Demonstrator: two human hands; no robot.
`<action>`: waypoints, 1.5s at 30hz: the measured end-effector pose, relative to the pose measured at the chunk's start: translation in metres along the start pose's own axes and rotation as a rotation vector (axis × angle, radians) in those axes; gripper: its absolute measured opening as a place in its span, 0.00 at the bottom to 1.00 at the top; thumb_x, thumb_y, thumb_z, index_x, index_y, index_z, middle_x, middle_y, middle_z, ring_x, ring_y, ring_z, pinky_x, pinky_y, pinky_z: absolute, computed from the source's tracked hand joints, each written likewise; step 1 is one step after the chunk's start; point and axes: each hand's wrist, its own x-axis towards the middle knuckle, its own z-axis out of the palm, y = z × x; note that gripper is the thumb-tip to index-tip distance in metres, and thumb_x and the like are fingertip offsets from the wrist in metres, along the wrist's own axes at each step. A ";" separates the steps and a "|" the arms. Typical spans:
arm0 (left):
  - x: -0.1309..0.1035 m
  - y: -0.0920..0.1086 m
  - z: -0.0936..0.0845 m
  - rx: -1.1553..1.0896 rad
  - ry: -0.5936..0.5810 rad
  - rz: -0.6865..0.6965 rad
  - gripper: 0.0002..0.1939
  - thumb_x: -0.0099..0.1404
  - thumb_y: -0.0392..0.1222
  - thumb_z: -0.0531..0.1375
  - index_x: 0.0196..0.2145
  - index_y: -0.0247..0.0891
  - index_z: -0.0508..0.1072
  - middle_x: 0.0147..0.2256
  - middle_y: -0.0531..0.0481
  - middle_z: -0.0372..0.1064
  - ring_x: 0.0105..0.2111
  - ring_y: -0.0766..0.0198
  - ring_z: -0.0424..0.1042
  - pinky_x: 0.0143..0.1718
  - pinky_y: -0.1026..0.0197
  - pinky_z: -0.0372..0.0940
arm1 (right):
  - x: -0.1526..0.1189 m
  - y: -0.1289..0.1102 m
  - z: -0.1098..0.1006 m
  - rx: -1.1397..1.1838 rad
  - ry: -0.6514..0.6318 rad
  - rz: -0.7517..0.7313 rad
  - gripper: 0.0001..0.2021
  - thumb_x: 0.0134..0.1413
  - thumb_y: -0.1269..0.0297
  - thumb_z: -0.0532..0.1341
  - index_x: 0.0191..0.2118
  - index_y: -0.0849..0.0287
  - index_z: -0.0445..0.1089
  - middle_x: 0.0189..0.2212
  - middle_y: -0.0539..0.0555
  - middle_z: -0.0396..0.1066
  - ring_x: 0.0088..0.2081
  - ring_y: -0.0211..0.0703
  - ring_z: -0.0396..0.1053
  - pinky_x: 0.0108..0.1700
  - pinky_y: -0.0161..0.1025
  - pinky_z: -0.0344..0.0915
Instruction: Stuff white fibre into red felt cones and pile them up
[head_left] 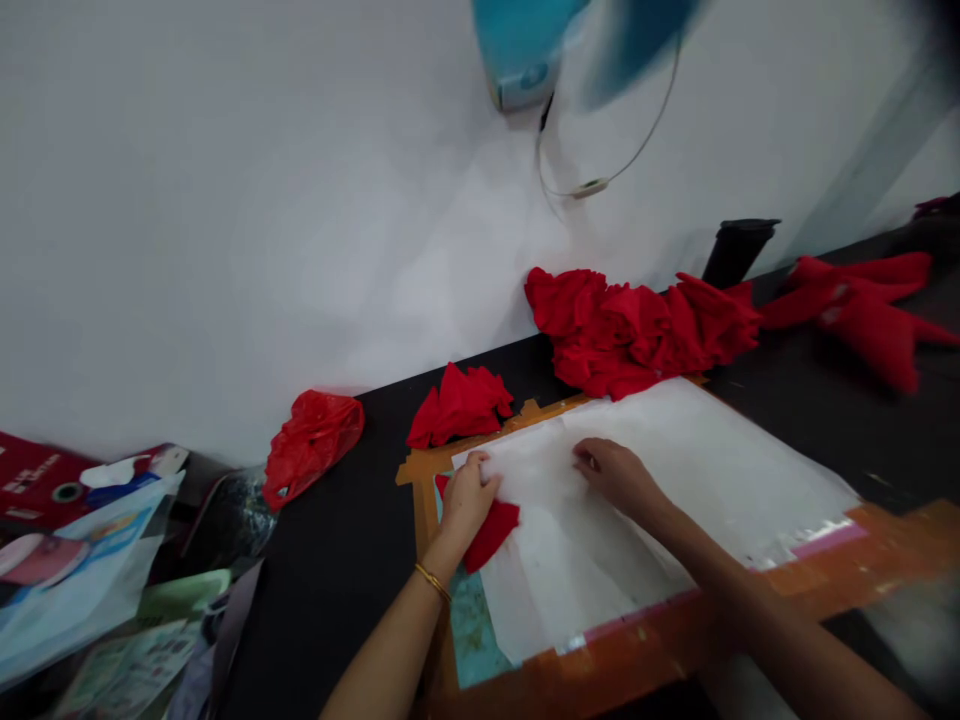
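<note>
My left hand [465, 500] is at the left edge of a translucent white sheet [720, 470], over a small piece of red cloth [492, 535]. Its fingers are bent together, and whether they grip the cloth or the sheet's edge is unclear. Farther right, my right hand [615, 478] is above the middle of the sheet with thumb and fingertips pinched; what is between them, if anything, is too small to tell. The sheet covers most of a board with a bluish-green surface [474, 625] and brown tape [817, 582] around its edges.
Behind the sheet are a large heap of red cloth [637, 325] and a smaller one [461, 402]. More red cloth [862, 305] lies right, near a black cup-like container [739, 250]. A red plastic bag [313, 440] and assorted packages [97, 540] are left. A cable [645, 140] hangs above.
</note>
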 end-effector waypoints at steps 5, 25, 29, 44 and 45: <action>-0.001 -0.001 0.013 -0.171 -0.049 0.008 0.13 0.60 0.35 0.60 0.43 0.36 0.67 0.30 0.52 0.69 0.28 0.66 0.70 0.30 0.65 0.63 | 0.002 -0.017 0.007 0.076 0.012 -0.060 0.13 0.57 0.65 0.58 0.47 0.60 0.69 0.41 0.56 0.72 0.35 0.42 0.70 0.41 0.39 0.65; -0.002 0.003 -0.003 0.006 -0.117 0.103 0.06 0.56 0.28 0.57 0.27 0.35 0.72 0.28 0.49 0.69 0.30 0.63 0.67 0.37 0.61 0.61 | 0.014 -0.028 0.022 -0.011 -0.220 -0.221 0.10 0.50 0.76 0.56 0.35 0.60 0.73 0.36 0.57 0.74 0.37 0.45 0.72 0.41 0.36 0.64; -0.003 0.011 0.015 -0.099 -0.111 0.092 0.17 0.58 0.34 0.60 0.46 0.37 0.70 0.38 0.49 0.71 0.27 0.68 0.67 0.32 0.65 0.63 | 0.011 -0.033 0.021 0.062 -0.230 -0.320 0.08 0.53 0.74 0.56 0.36 0.59 0.72 0.38 0.55 0.72 0.39 0.42 0.71 0.42 0.34 0.63; 0.004 0.009 0.014 -0.341 -0.120 -0.032 0.04 0.60 0.38 0.56 0.34 0.37 0.68 0.23 0.58 0.65 0.17 0.70 0.66 0.19 0.68 0.58 | 0.008 -0.025 0.016 0.075 -0.159 -0.203 0.09 0.54 0.70 0.55 0.38 0.58 0.72 0.36 0.54 0.76 0.37 0.45 0.73 0.41 0.38 0.66; 0.003 0.012 0.018 -0.349 -0.127 -0.030 0.03 0.60 0.39 0.57 0.32 0.37 0.68 0.22 0.58 0.64 0.17 0.70 0.66 0.19 0.68 0.59 | 0.008 -0.029 0.018 0.068 -0.150 -0.194 0.10 0.55 0.69 0.56 0.42 0.58 0.72 0.39 0.55 0.76 0.39 0.46 0.73 0.43 0.39 0.66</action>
